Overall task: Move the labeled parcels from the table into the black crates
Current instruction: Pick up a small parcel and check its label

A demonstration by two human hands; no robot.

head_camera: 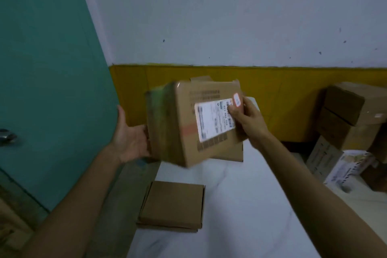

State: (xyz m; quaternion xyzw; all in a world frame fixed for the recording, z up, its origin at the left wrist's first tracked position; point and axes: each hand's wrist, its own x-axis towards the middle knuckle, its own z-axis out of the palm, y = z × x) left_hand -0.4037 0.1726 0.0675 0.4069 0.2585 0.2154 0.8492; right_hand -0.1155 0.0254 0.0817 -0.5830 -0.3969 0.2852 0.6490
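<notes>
**Tilted parcel held by one firm grip, no crate in sight**

The left hand (129, 136) is spread wide, palm showing, and props the left side of the parcel (184, 123). Its fingertips are hidden behind the cardboard. The right hand (249, 119) pinches the right edge, with the thumb lying over the white label (213, 119). The parcel hangs tilted in the air above the bench (240, 205), blurred.

The likely slip is this: only the right hand truly clamps, so if the flat left palm gives way the parcel may swing down. It could land on the carton (228, 153) just below it, or on the flat box (171, 205) at the bench's left edge, which could be knocked off. The door (41, 69) stands close on the left, and a wide swing may clip it. The black crates are out of view, so the drop point cannot be judged
</notes>
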